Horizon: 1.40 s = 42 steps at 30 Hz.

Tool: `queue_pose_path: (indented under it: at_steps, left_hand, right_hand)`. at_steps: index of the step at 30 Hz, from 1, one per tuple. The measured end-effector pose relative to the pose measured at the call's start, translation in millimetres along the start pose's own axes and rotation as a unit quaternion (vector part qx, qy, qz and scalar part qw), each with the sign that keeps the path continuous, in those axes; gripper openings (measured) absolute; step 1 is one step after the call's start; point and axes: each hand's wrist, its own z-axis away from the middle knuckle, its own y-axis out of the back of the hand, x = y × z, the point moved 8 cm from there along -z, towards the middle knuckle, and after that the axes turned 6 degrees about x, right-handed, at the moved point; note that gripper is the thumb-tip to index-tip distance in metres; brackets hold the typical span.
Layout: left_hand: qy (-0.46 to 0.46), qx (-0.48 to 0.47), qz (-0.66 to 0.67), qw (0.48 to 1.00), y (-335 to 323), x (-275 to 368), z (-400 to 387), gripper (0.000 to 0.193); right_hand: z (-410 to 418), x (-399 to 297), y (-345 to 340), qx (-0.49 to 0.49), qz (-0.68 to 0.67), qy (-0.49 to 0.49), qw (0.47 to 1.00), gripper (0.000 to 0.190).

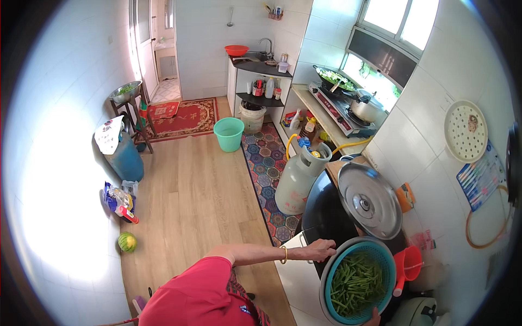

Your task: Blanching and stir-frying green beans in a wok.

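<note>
Green beans (357, 283) fill a teal plastic colander (390, 267), which sits inside a grey metal basin (324, 281) at the counter's near end. My left hand (322, 250), with a gold bracelet at the wrist, has its fingers curled at the basin's upper left rim; whether they grip it I cannot tell. Only the fingers of my right hand (373, 318) show, against the lower right rim of the colander and basin. A large metal lid (365, 203) leans just above the basin, and a red plastic dipper (408, 265) lies to its right.
A gas cylinder (293, 183) stands beside the dark counter. Farther off, a gas stove (340, 110) bears a wok of greens (336, 79) and a pressure cooker (367, 108). A green bucket (229, 134) and a watermelon (127, 242) are on the floor.
</note>
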Motion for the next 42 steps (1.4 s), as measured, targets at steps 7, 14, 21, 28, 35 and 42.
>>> queue_pose_path:
  at_steps: [7, 14, 21, 28, 35, 42]
  left_hand:
    - [0.089, -0.045, 0.075, 0.992, 16, -48, 38, 0.04]
    - [0.111, -0.216, -0.019, 0.97, -37, -112, 77, 0.031]
    - [0.08, -0.348, -0.202, 0.912, -159, -167, 131, 0.024]
    - [-0.047, -0.333, -0.323, 0.885, -330, -202, 128, 0.02]
    - [0.216, -0.173, -0.195, 0.941, -379, -224, 128, 0.016]
    - [0.018, -0.165, -0.222, 0.961, -449, -134, 135, 0.018]
  right_hand:
    - [94, -23, 8, 0.071, -0.113, 0.033, 0.99, 0.056]
    - [184, 72, 47, 0.275, -0.193, -0.017, 0.942, 0.027]
    - [407, 278, 78, 0.379, -0.166, -0.208, 0.886, 0.016]
    - [532, 363, 98, 0.273, -0.062, -0.346, 0.896, 0.017]
    - [569, 359, 195, 0.277, -0.088, -0.388, 0.875, 0.016]
    - [576, 359, 209, 0.255, -0.098, -0.397, 0.876, 0.019]
